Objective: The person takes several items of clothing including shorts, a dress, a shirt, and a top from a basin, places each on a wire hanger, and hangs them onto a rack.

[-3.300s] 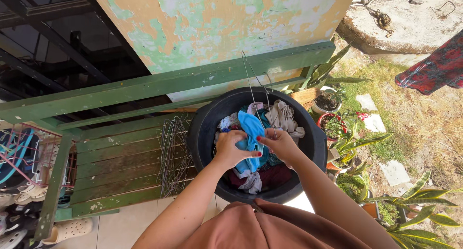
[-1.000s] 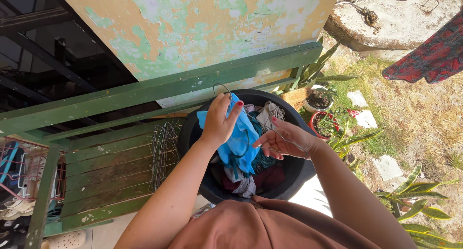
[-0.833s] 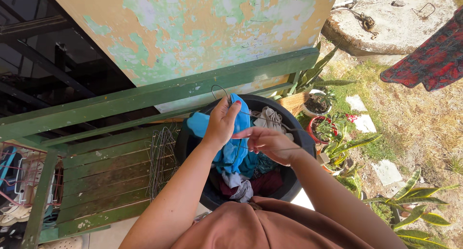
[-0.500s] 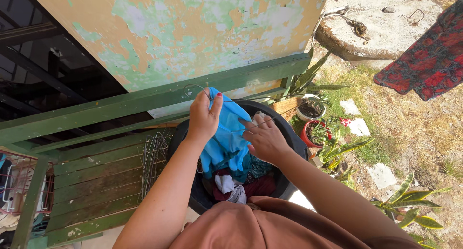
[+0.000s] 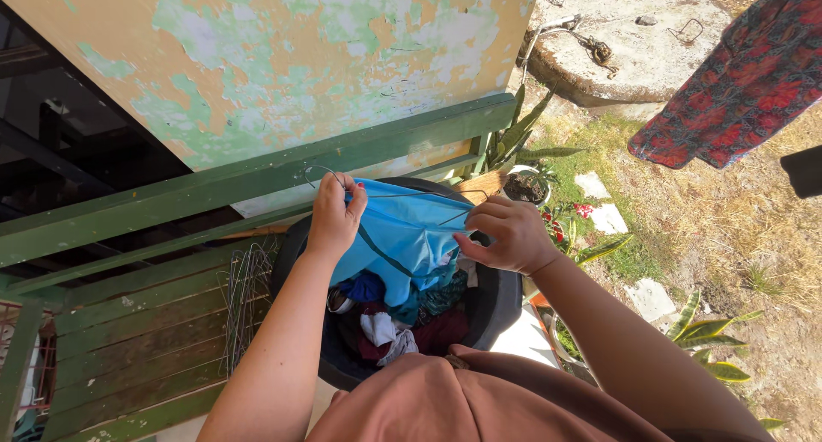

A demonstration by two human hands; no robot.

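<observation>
Both my hands are up over the tub w/ 1 blue garment [image 5: 402, 237] stretched btwn them on 1 wire hanger [image 5: 342, 183]. L hand [image 5: 336, 215] is closed round the hanger's neck, just under the hook, pinching blue cloth w/ it. R hand [image 5: 507, 235] has its fingers curled on the garment's other edge and the hanger's far end, grip narrow. Garment hangs spread out, just above the rest of the wash, lower part drooping toward the pile.

Under it, 1 black round tub [image 5: 501, 301] holding mixed laundry [image 5: 402, 326]: dark red, white, teal, darker blue pieces, can't count them exactly. My brown top shows at the bottom edge.

Left of the tub, 1 bunch of spare wire hangers [image 5: 244, 301] lies on the green slatted bench [image 5: 128, 339]; too tangled to count.

Behind the tub, the bench's green rail [image 5: 257, 172], then 1 wall w/ peeling green and tan paint [image 5: 282, 57].

To the right, at least 2 potted plants [image 5: 527, 185] by the tub, striped long leaves nearer me. Farther off, dry grass, 1 round concrete slab [image 5: 634, 40], and 1 red patterned cloth [image 5: 736, 83] hanging at top right.
</observation>
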